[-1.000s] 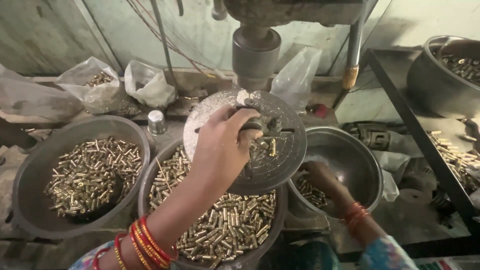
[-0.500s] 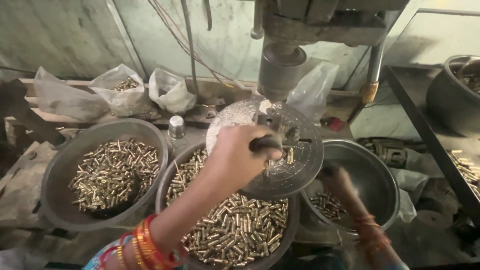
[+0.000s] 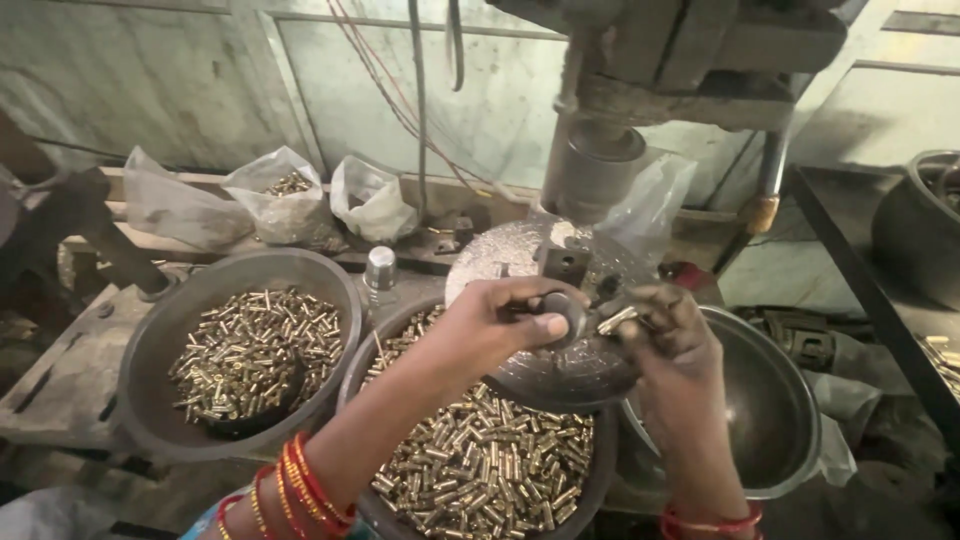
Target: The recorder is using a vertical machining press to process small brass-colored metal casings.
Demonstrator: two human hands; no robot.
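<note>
Item: bench station under a drill-type press, listed left to right.

Far left: a grimy metal bench top with a dark iron fixture above it. Behind, against a stained pale wall, 3 clear plastic bags on a ledge, 1 showing brass pieces inside.

Left bowl: grey metal, holding a loose heap of small brass tubes.

Small metal cap: upright between the 2 nearer bowls.

Middle bowl: grey metal, full of brass tubes, partly under the press table.

Left hand: wrist with red and gold bangles, fingers closed around a dark round knob on the round press table. Clamped on the knob.

Press table: silvery, worn disc with a small square block, directly below the grey spindle of the press.

Right hand: fingertips pinched together on 1 or more brass tubes, held just beside the knob, above the table's right part.

Right bowl: shiny steel, below the right hand; contents hidden.

Far right: dark metal frame, another dark pan in the upper corner, and scattered brass pieces at the edge.

Overhead: red and dark wires hanging down the wall.
</note>
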